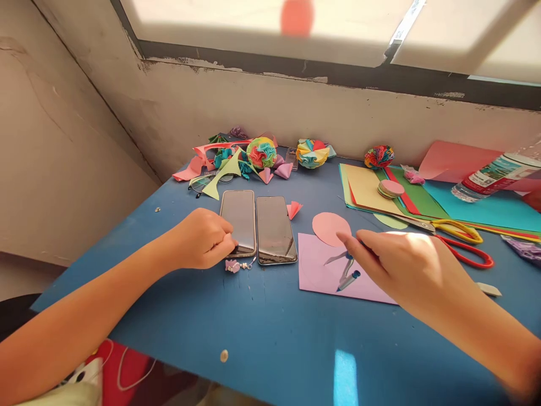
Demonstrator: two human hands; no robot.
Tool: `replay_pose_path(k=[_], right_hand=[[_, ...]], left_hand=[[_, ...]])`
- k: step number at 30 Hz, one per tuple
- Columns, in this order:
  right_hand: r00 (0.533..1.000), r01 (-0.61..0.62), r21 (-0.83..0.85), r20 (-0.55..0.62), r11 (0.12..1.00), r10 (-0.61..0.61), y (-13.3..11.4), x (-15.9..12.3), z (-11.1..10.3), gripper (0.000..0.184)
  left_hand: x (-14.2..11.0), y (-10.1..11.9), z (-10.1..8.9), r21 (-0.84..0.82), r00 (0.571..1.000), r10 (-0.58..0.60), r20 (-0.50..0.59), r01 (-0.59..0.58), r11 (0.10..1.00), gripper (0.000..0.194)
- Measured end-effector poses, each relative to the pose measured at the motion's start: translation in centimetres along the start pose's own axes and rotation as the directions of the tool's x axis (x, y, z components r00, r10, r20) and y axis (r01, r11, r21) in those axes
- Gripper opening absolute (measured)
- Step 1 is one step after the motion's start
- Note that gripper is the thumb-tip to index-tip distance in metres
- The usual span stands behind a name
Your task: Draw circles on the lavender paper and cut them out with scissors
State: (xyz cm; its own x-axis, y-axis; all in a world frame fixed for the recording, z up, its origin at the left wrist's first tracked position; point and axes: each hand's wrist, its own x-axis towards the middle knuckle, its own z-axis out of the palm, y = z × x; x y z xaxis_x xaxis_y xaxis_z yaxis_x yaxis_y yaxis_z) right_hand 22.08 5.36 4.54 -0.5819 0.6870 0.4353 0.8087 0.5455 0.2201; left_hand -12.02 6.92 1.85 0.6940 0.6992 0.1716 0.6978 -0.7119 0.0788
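Observation:
My left hand [207, 239] is curled into a fist, its thumb side over the left edge of a smartphone [239, 217]; nothing shows in its fingers. Beside that lies a second smartphone [275, 228]. A keychain charm [233, 266] rests below the first phone. My right hand [406, 265] is closed above a sheet of purple paper [315, 276], thumb tip at the edge of a pink paper circle [330, 228]. Whether it grips the circle is unclear. A drawing compass [349, 278] with spread legs lies on the purple sheet, close to the thumb.
Scissors [465, 256] and stacked coloured paper [369, 192] with small paper circles [390, 188] lie right. A water bottle [494, 177] leans there. Folded paper balls [261, 152], paper scraps [224, 177] and eyeglasses [205, 183] line the blue table's [270, 332] back.

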Motion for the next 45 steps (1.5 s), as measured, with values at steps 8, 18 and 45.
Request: replay_pose_path(k=[8,18,45], right_hand=[[0.999,0.013,0.002,-0.035,1.000,-0.013,-0.9,1.4,-0.7,0.048],[0.992,0.042,0.002,-0.123,0.999,-0.041,-1.0,2.0,-0.6,0.037],[0.964,-0.139,-0.008,-0.231,0.990,0.134,7.1,-3.7,-0.7,0.025]], left_hand=[[0.1,0.1,-0.1,-0.022,1.000,0.009,-0.009,-0.009,1.000,0.040],[0.0,0.1,-0.1,0.002,1.000,0.031,-0.005,-0.030,1.000,0.040],[-0.1,-0.2,0.6,-0.045,0.992,0.066,-0.108,-0.071,0.996,0.043]])
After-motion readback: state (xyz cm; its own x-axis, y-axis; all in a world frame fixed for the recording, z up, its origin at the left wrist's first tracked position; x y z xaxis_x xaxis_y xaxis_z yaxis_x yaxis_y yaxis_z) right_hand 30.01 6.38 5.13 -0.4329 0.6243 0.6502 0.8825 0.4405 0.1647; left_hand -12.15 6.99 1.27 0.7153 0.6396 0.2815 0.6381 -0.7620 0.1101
